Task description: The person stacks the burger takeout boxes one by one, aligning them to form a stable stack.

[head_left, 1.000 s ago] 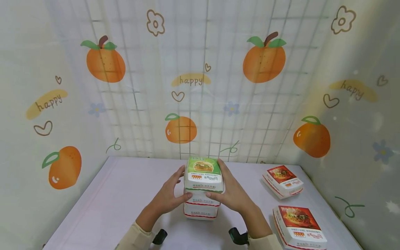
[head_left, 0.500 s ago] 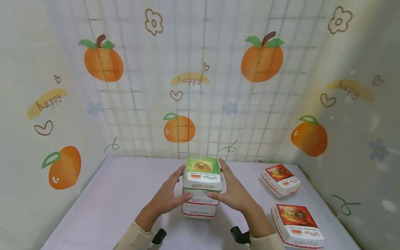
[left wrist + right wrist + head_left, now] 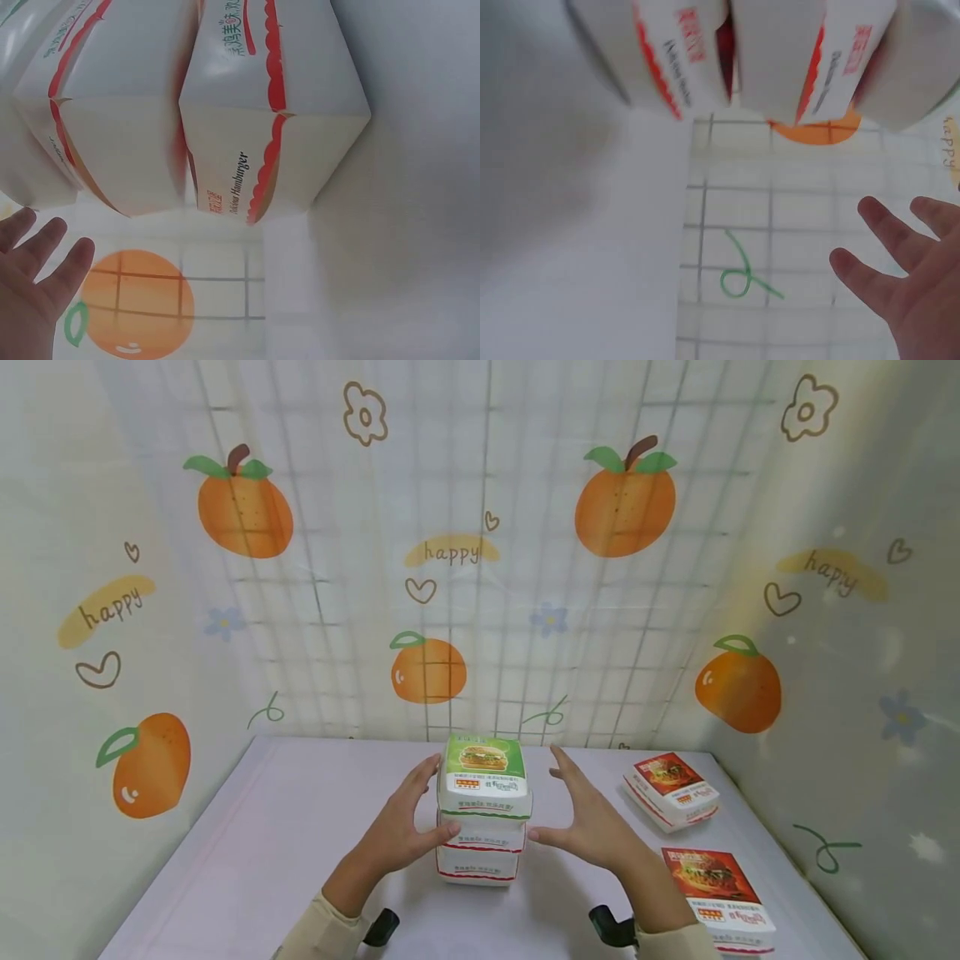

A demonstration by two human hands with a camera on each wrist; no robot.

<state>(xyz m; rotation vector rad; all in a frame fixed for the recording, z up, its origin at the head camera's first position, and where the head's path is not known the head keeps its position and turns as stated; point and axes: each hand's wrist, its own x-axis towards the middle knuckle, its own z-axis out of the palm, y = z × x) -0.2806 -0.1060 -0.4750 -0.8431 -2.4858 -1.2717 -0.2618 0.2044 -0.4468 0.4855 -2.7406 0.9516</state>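
Three burger boxes are stacked upright on the table. The top box [image 3: 483, 781] has a green lid with a burger picture. Under it, the middle box [image 3: 491, 837] and the bottom box [image 3: 477, 864] show white fronts with red wavy trim. At the stack's left is my left hand [image 3: 397, 833], fingers extended along the side; in the head view its thumb overlaps the stack's front edge, and contact cannot be told. My right hand [image 3: 603, 831] stands apart on the right, fingers and thumb spread with nothing between them.
On the table's right side lie two red-lidded burger boxes, one farther back [image 3: 671, 792] and one nearer [image 3: 718, 893], partly behind my right forearm. A pale curtain [image 3: 525, 577] printed with oranges hangs around the white table [image 3: 300, 827].
My right hand has moved away from the stack to the right, opening a gap. My left hand stays at the left side. The boxes keep their places.
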